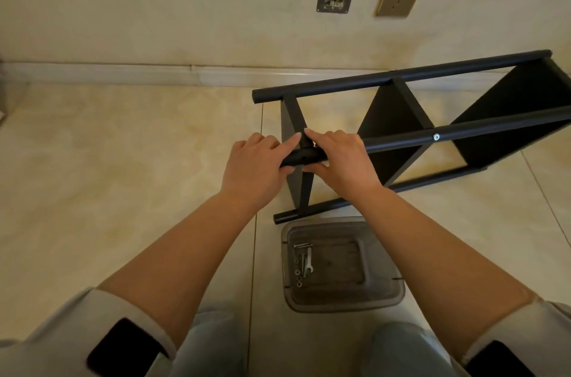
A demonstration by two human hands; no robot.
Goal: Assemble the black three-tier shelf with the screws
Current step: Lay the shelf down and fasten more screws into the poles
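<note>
Your left hand [251, 165] grips the end of a black post [301, 157], and your right hand [341, 160] holds it beside. The shelf [401, 117] lies sideways on the floor [123, 160]; screws [302, 245] rest in the tray [383, 284] nearby.

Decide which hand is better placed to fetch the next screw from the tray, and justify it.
Right, probably. The tray lies below the right hand; the left hand holds the pole end, steadying it.
</note>
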